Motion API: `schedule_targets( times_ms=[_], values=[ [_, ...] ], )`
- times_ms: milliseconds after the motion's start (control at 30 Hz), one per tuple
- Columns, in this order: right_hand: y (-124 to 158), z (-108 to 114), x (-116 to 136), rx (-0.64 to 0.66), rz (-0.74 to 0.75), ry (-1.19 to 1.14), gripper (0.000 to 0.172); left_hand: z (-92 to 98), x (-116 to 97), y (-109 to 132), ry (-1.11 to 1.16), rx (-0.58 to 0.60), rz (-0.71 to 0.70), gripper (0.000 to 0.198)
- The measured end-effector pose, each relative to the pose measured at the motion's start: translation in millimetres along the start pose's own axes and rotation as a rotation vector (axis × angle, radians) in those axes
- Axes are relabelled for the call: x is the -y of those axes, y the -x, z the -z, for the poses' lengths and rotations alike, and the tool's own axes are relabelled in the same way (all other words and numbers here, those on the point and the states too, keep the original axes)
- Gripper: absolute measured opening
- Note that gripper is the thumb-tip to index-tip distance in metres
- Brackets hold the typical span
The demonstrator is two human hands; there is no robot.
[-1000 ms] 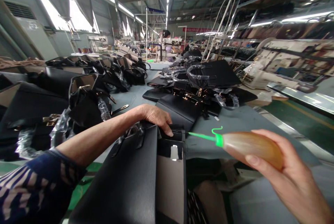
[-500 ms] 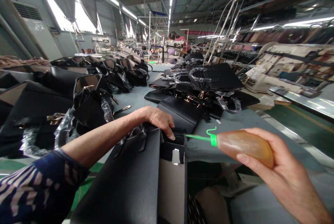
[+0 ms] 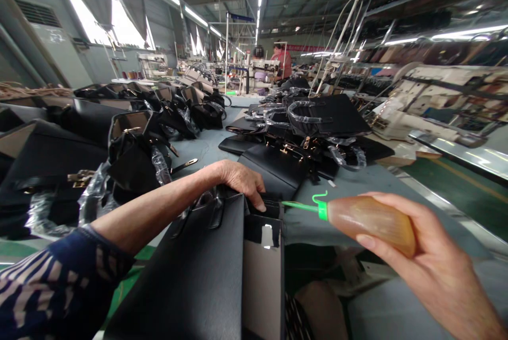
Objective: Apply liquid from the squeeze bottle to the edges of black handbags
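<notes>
A black handbag (image 3: 206,266) lies in front of me with its open end facing away. My left hand (image 3: 238,180) rests on that far end, fingers curled over the edge and pressing the flap there. My right hand (image 3: 432,271) is wrapped round an amber squeeze bottle (image 3: 371,222). The bottle's green nozzle (image 3: 304,205) points left, its tip at the bag's opening just right of my left fingertips.
Several black handbags (image 3: 135,155) with plastic-wrapped handles line the left of the grey table (image 3: 357,181). A pile of bags (image 3: 313,123) lies further back at centre. Shelving (image 3: 436,91) runs along the right. A person in red (image 3: 282,60) stands far off.
The bottle has moved left, bringing its nozzle tip up to the bag's opening. My left hand has stayed on the bag's edge. The view shifted slightly.
</notes>
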State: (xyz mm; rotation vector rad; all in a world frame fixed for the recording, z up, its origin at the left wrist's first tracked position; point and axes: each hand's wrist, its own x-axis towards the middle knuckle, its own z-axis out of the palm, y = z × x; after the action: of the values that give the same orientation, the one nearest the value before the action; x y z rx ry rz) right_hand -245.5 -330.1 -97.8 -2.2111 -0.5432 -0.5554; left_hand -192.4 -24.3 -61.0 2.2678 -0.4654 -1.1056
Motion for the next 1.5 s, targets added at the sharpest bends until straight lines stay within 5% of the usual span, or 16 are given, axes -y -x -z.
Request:
schedule_targets(
  times_ms=[967, 1500],
  values=[
    [4.0, 3.9, -10.4, 0.131, -0.048, 0.053, 0.049, 4.5, 3.8, -4.7, -0.2, 0.05, -0.029, 0.034],
    [-1.6, 11.4, -10.3, 0.197, -0.246, 0.027, 0.053, 1.3, -3.4, -0.8, -0.236, 0.048, -0.013, 0.031]
  ],
)
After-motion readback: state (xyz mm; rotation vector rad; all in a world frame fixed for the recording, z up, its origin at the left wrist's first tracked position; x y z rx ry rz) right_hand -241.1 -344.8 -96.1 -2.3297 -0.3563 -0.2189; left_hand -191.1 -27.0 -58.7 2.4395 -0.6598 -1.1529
